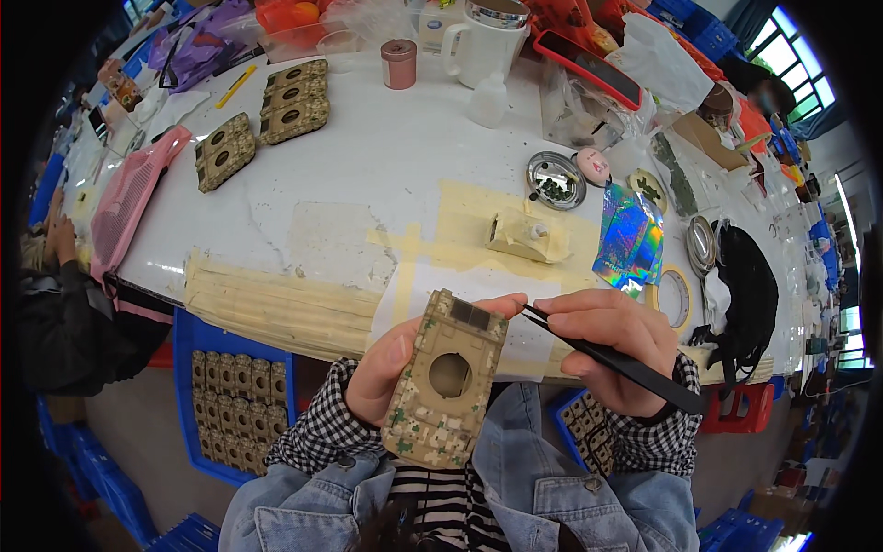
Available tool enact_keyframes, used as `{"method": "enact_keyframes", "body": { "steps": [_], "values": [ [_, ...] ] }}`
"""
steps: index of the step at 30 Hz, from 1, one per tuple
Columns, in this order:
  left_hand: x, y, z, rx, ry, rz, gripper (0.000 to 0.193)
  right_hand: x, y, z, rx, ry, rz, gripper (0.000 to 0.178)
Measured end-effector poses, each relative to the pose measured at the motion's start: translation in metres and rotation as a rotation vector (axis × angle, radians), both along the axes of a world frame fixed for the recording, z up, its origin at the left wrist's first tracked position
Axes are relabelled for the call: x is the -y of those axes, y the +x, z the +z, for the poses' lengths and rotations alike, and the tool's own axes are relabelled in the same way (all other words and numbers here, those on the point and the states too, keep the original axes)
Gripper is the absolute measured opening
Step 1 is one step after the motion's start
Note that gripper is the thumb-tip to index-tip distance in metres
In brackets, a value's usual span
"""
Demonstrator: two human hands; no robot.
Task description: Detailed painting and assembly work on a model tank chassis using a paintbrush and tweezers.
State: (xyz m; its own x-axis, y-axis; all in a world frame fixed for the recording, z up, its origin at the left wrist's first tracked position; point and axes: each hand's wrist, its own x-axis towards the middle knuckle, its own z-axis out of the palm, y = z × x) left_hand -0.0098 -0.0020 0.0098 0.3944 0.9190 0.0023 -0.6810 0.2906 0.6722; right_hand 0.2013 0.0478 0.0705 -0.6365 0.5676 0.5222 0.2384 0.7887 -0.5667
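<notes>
Holding a boxy camouflage-patterned tan model hull with one round hole [437, 416] in the left hand [380, 375], over the near table edge at picture centre. Left thumb is pressing the hull's left side; its other fingers are mostly hidden behind, one fingertip showing past the upper right corner. Right hand [625, 333] is pinching slim black tweezers [635, 368] between thumb and fingers. Tips are pointing at that left fingertip — can't tell if touching.

Clock from hull: a block wrapped in yellow masking tape [529, 236] is sitting at 1; round silver metal dish [552, 166] holding dark green bits, 1, further out. Iridescent foil sheet [630, 241] is lying at 2. More camouflage hulls [315, 109] are resting at 11. Blue plastic crate [186, 396] is holding rows of similar hulls at 9.
</notes>
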Motion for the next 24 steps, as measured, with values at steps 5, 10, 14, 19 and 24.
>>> {"method": "enact_keyframes", "body": {
  "steps": [5, 10, 14, 19, 24],
  "values": [
    [0.002, 0.0, -0.003, 0.009, 0.006, 0.01, 0.1, 0.0, 0.006, -0.004, -0.091, -0.146, -0.015, 0.028],
    [-0.003, -0.009, -0.004, -0.05, 0.017, -0.123, 0.104, 0.005, 0.01, -0.017, -0.398, -0.379, -0.067, 0.023],
    [-0.005, -0.015, -0.011, -0.042, 0.092, -0.222, 0.099, 0.005, 0.006, -0.018, -0.509, -0.541, -0.062, 0.019],
    [-0.004, -0.015, -0.012, -0.043, 0.105, -0.251, 0.091, 0.003, 0.003, -0.022, -0.541, -0.731, -0.157, 0.022],
    [-0.003, -0.014, -0.015, -0.016, 0.097, -0.293, 0.083, 0.002, -0.001, -0.025, -0.509, -0.79, -0.195, 0.026]
  ]
}}
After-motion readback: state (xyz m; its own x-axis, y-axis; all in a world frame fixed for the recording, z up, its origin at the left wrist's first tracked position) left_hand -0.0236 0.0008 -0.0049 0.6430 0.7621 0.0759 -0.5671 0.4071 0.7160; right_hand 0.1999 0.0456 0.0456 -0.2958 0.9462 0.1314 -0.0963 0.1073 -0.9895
